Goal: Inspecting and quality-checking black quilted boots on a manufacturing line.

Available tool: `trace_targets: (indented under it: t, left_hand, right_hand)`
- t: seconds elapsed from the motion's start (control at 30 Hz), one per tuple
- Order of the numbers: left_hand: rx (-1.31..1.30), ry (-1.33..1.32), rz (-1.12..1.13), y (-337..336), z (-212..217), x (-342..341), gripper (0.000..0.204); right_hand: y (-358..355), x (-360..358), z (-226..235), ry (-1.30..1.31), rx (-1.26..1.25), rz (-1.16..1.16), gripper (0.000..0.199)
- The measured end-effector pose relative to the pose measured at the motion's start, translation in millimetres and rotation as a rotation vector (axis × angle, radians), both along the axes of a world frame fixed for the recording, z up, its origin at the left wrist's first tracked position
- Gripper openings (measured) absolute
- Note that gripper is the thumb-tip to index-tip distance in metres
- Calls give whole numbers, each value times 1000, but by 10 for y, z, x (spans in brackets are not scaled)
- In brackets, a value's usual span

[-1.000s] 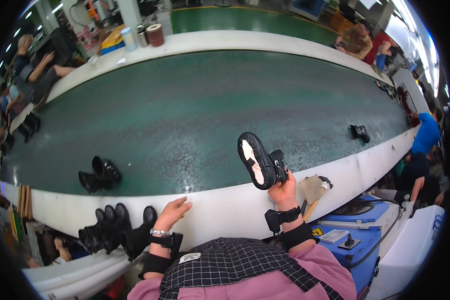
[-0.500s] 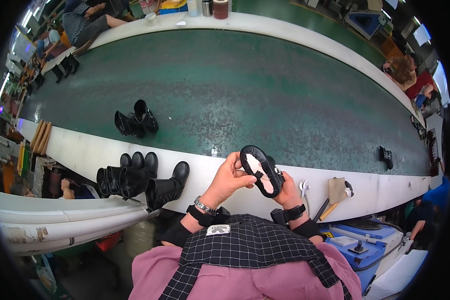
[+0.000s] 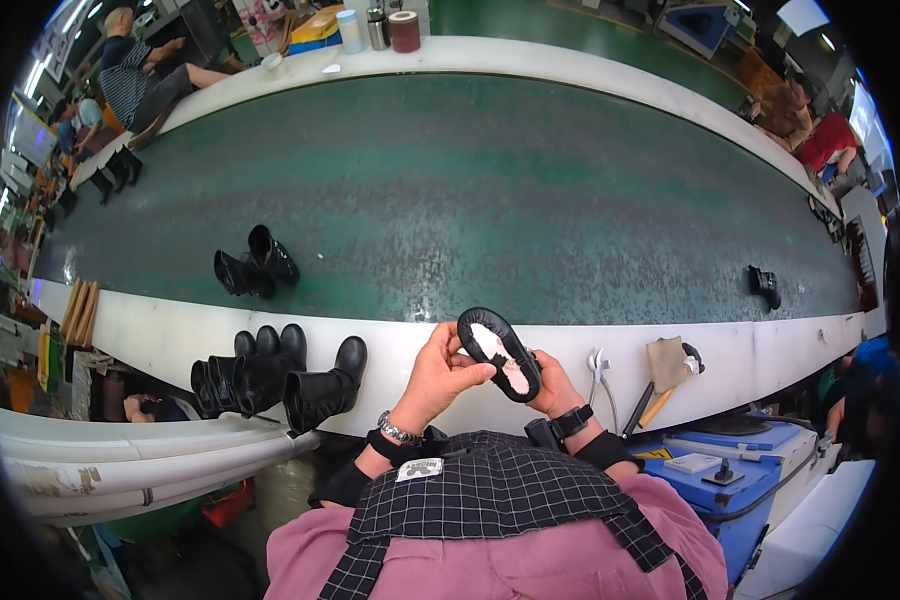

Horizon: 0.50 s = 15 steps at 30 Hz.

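A black boot point(image 3: 515, 376) without an outsole is between my hands, its underside facing me. Pleated black edges ring the pale insole on that underside. My left hand point(image 3: 438, 376) grips the toe side, with the thumb by the sole. From the heel side, my right hand point(image 3: 556, 386) is closed round the boot, its fingers mostly hidden behind it. On the white ledge to my left lies a finished-looking black boot point(image 3: 327, 388), beside several more black boots point(image 3: 260, 375). To the right of my right hand are metal pincers point(image 3: 598, 368).
A hammer point(image 3: 656, 407) with a wooden handle and a tan cloth-like piece point(image 3: 667, 364) lie further right. Two black boots point(image 3: 257, 265) stand on the green belt point(image 3: 470, 200); another boot point(image 3: 764, 287) is at right. White pipes point(image 3: 170, 455) flank me left, a blue machine point(image 3: 720, 475) right.
The boot has turned slightly, so its shaft and side show less behind the sole. Both hands keep their hold. The whole view has shifted a little.
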State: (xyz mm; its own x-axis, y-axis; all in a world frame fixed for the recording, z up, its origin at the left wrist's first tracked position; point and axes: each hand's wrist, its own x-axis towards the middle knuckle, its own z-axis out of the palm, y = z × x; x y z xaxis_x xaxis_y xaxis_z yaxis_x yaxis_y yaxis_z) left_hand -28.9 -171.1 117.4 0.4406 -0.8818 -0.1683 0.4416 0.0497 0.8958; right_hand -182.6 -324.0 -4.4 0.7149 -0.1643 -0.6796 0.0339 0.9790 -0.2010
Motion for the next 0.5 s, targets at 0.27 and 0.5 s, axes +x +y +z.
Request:
trace_targets:
  t: [0.27,0.5]
  left_hand:
    - [-9,-74,-50,-21,-10,-45,53]
    - [-8,-80,-66,-61,24,-37,54]
  right_hand:
    - [-21,-30,17,-87,-16,12,36]
    - [-50,-32,-70,-120,-30,27,35]
